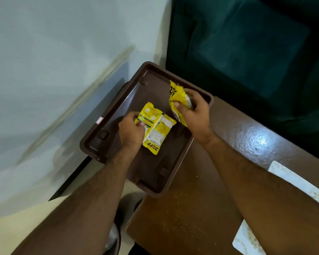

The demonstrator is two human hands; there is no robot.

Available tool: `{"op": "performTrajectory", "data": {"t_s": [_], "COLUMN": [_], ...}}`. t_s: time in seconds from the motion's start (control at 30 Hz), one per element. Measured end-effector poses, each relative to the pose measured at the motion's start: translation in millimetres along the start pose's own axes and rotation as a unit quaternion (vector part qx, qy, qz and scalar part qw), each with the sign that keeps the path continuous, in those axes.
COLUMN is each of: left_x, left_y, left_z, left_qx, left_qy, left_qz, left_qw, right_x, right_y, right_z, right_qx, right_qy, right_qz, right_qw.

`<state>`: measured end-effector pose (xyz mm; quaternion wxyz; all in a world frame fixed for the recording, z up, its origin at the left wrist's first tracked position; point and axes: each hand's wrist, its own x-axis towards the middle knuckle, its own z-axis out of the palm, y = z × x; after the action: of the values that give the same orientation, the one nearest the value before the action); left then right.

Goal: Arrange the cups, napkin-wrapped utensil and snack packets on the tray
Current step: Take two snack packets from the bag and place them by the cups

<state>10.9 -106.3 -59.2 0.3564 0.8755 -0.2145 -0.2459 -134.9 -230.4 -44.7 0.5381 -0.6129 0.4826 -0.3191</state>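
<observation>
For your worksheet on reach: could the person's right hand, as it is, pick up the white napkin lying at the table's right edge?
Probably not yet. The right hand has its grip shut on a yellow snack packet over the tray; the napkin lies uncovered, but that hand is occupied.

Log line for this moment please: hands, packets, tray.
left hand: gripping packet on tray | right hand: holding second packet above tray | cups, utensil: not visible

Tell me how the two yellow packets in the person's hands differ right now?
The left-hand packet lies flat on the brown tray, pressed by the left hand; the right-hand packet is lifted above the tray, gripped by the right hand. The first shows its printed panel with ZOFF readable; the second is crumpled, its lettering partly hidden. Both are yellow snack packets.
</observation>
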Motion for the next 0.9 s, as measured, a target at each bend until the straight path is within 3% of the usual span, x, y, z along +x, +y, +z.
{"op": "performTrajectory", "data": {"t_s": [0.1,0.23,0.37,0.5,0.57,0.63,0.77,0.83,0.9], "left_x": [10,17,24,29,29,28,26,23,21], "left_y": [5,23,36,39,32,20,0,-9,-17], "left_z": [-5,-13,-15,-17,-19,-20,-19,-17,-10], "left_qx": [0.034,0.076,-0.003,-0.152,-0.191,-0.252,-0.374,-0.32,-0.216], "left_qy": [0.008,0.076,0.163,0.137,0.092,0.05,0.076,0.079,0.065], "left_qz": [0.011,0.071,0.146,0.185,0.171,0.104,-0.066,-0.079,-0.043], "left_qw": [0.999,0.992,0.976,0.961,0.962,0.961,0.922,0.941,0.973], "right_x": [7,8,3,-6,-10,-13,-13,-13,-14], "right_y": [-10,-24,-32,-32,-29,-27,-17,-14,-12], "right_z": [-3,-9,-17,-20,-20,-18,-13,-12,-11], "right_qx": [0.125,0.255,0.327,0.321,0.302,0.278,0.249,0.237,0.241], "right_qy": [0.023,0.035,-0.017,-0.052,-0.044,-0.034,-0.01,-0.006,-0.013], "right_qz": [0.08,0.186,0.23,0.2,0.193,0.201,0.252,0.268,0.271], "right_qw": [0.989,0.948,0.916,0.924,0.933,0.939,0.935,0.934,0.932]}}
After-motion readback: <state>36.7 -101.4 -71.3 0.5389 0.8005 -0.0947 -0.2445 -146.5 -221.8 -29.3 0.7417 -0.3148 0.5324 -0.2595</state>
